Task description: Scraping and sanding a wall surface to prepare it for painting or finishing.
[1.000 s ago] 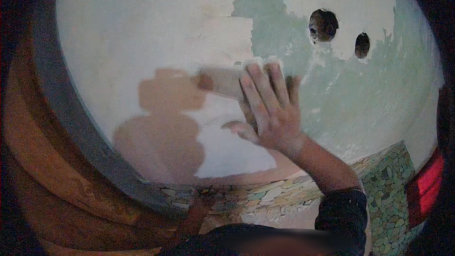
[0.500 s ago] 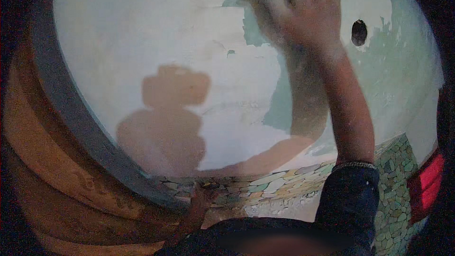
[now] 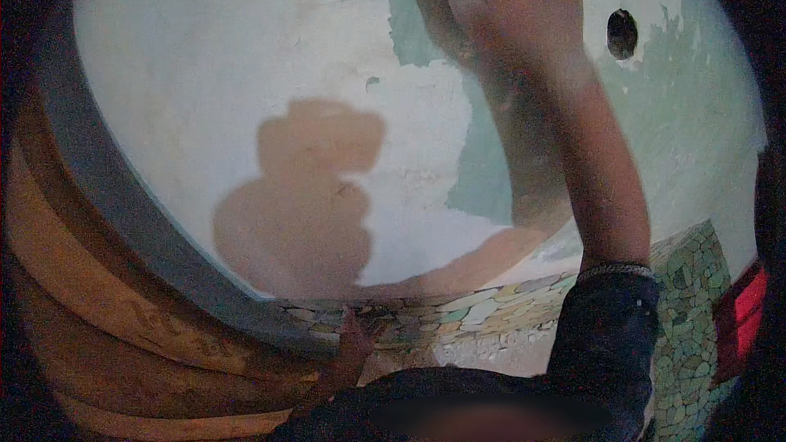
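My right hand [image 3: 524, 12] reaches up to a pale wall [image 3: 237, 57] with a white coat flaking off a green layer [image 3: 483, 155]. Its back faces me, and its thumb stands apart from the fingers. The fingertips run out past the top edge, and I see nothing held in the hand. Whether it touches the wall or hovers just off it, I cannot tell. Low down near the stone-patterned band, my left hand [image 3: 356, 336] shows small and dim. Its fingers are too dark to make out, as is anything in them.
A dark oval hole [image 3: 622, 34] opens in the wall right of my raised arm. Stone-patterned covering [image 3: 688, 311] runs along the wall's foot and up the right side. Brown wooden boards [image 3: 106, 303] curve along the left beside a grey strip [image 3: 123, 164]. Something red [image 3: 741, 311] stands at far right.
My right hand sits higher in the picture, its fingertips now cut off by the top edge. The wall's marks have shifted up and left as the view moved, while my shadow slid right.
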Available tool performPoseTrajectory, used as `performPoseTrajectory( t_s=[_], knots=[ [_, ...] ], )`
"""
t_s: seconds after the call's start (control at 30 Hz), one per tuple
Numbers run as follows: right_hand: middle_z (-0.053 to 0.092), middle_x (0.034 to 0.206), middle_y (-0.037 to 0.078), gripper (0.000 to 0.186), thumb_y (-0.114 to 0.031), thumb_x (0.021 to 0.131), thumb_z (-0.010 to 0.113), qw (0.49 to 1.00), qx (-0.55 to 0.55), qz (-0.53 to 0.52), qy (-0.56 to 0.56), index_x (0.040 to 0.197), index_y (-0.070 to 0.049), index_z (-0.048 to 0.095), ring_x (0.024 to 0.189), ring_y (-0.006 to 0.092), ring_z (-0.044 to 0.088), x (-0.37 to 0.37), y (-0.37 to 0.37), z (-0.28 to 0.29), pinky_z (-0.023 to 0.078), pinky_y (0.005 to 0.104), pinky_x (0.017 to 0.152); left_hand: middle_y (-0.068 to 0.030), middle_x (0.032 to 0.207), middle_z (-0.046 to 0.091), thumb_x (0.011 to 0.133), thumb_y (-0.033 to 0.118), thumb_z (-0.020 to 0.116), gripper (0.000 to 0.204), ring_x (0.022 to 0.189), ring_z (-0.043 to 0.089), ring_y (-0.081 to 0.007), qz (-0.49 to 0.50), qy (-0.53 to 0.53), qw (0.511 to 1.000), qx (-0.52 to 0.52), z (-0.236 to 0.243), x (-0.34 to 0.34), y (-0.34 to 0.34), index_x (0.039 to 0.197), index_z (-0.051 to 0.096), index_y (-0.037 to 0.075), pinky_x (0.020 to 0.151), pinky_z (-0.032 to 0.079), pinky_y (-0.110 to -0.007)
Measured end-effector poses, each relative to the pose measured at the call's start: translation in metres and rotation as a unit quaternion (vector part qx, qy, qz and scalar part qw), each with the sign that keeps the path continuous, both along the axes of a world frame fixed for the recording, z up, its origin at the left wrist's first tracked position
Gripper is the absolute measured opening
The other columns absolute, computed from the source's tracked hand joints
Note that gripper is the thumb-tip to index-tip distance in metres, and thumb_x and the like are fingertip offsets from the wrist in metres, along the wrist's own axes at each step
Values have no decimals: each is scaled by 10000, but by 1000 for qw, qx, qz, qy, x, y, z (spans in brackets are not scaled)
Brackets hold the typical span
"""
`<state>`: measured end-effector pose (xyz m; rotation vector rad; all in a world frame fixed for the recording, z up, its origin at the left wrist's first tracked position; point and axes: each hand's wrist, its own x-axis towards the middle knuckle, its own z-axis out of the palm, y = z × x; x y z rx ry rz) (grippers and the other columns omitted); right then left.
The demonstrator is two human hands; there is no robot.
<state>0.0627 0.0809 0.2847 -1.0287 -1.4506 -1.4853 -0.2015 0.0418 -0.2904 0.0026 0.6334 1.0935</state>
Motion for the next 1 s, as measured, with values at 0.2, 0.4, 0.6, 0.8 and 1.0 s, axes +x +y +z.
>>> performPoseTrajectory(
  t_s=[0.2, 0.4, 0.6, 0.8, 1.0],
  knots=[
    [342, 1512, 255, 753, -454, 924, 535, 998, 46, 23, -47, 1477, 8, 317, 1419, 498, 244, -4, 11, -3, 95, 682, 1121, -152, 1242, 569, 997, 449, 517, 480, 1149, 554, -375, -96, 308, 914, 246, -16, 2, 7, 1348, 484, 123, 1016, 452, -609],
    [378, 1487, 263, 856, -629, 801, 619, 983, -174, 58, 13, 1433, -79, 441, 1296, 548, 379, -3, -21, -227, 225, 777, 967, -140, 1218, 597, 952, 362, 596, 446, 1117, 576, -341, -71, 363, 864, 341, -51, -7, 10, 1300, 516, 94, 955, 502, -526],
    [305, 1457, 405, 701, -442, 888, 583, 972, -200, 64, 108, 1362, 57, 447, 1276, 655, 307, 10, -18, -293, 128, 834, 952, -136, 1268, 552, 993, 497, 490, 541, 1144, 549, -401, -4, 51, 998, 26, -41, -2, 9, 1381, 447, 121, 1030, 443, -593],
    [316, 1510, 303, 620, -222, 941, 505, 995, 1, 25, 97, 1458, 64, 317, 1422, 530, 209, 48, -6, -43, 102, 654, 1142, -138, 1275, 549, 990, 513, 481, 532, 1114, 573, -385, -12, 134, 991, 1, -15, 3, 7, 1354, 474, 126, 1045, 423, -591],
    [289, 1534, 287, 595, -122, 943, 470, 992, 34, 54, 112, 1491, 25, 293, 1436, 495, 215, 39, -11, -53, 124, 611, 1158, -143, 1279, 547, 984, 535, 470, 530, 1114, 570, -378, 2, 47, 997, 67, -4, 8, -4, 1350, 482, 152, 1054, 407, -575]
  ],
)
